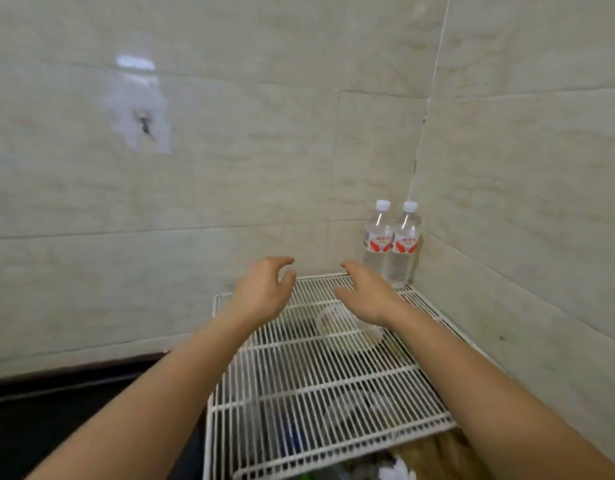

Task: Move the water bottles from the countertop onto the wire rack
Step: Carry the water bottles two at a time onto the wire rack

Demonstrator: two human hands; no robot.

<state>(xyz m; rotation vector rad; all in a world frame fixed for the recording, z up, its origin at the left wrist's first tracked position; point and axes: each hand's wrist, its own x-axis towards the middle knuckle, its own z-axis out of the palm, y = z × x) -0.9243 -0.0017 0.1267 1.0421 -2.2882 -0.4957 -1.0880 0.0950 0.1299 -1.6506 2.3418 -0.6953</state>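
Two clear water bottles with white caps and red labels stand upright side by side in the far right corner of the white wire rack (pixel 320 382): the left bottle (pixel 378 242) and the right bottle (pixel 405 245), touching each other. My left hand (pixel 266 289) hovers over the rack's far left part, fingers apart and curled, holding nothing. My right hand (pixel 366 292) hovers just left of and below the bottles, fingers spread, empty and apart from them.
Tiled walls close the corner behind and to the right of the rack. A dark countertop (pixel 56 420) lies to the left. Beneath the rack's wires I see a clear round container (pixel 351 332) and other blurred items.
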